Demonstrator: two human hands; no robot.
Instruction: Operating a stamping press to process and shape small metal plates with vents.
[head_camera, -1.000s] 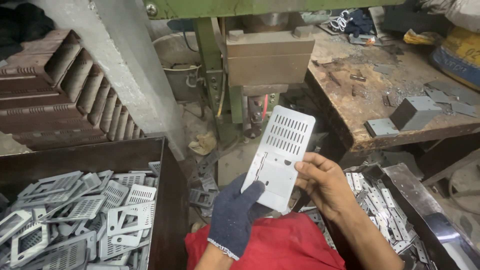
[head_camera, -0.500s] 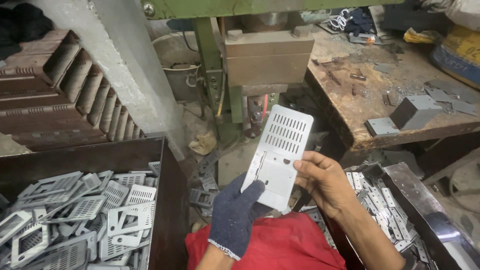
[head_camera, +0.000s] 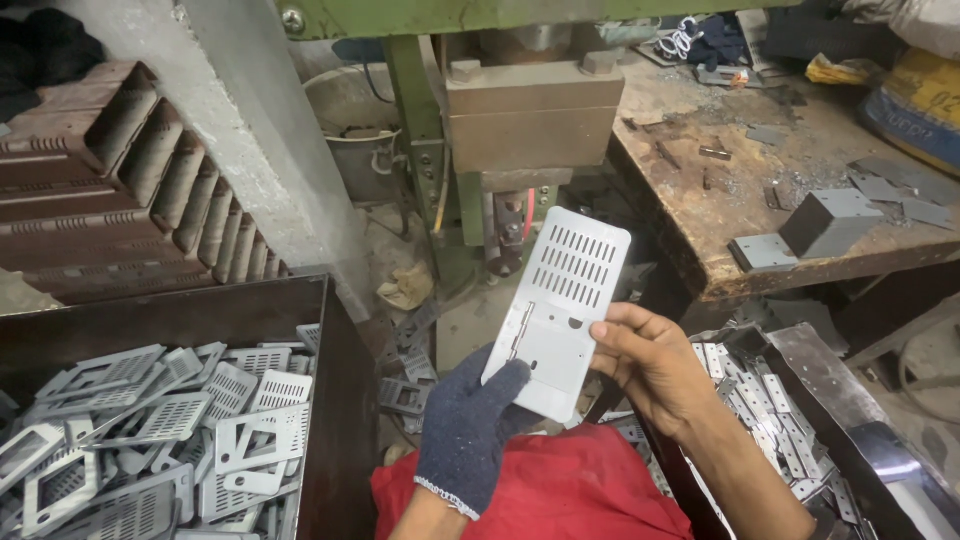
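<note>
**Holding a slotted metal plate up between two hands**

Gripping the lower part of a pale metal plate (head_camera: 556, 312), the two hands meet over a red cloth (head_camera: 560, 495) in the person's lap. The left hand (head_camera: 470, 428), in a dark knitted glove, is curled shut against the plate's lower left edge, thumb on the face. The bare right hand (head_camera: 650, 365) pinches the lower right edge, thumb across the front and fingers bent behind. The plate stands nearly upright, tilted a little to the right, with rows of slots in its upper half and a plain lower half carrying a few small holes and a narrow slit.

Its top corner rises in front of the green press (head_camera: 470, 180), with a gap between them. To the left, a dark bin (head_camera: 335, 400) holds a heap of similar grey plates (head_camera: 150, 430); its wall stands just beside the gloved hand. To the right, a tray (head_camera: 830, 370) of small metal strips lies near the bare forearm. A worn workbench (head_camera: 800, 190) with a grey metal box (head_camera: 830, 220) sits further right, well apart. Most free room lies straight ahead, above the floor scraps.
</note>
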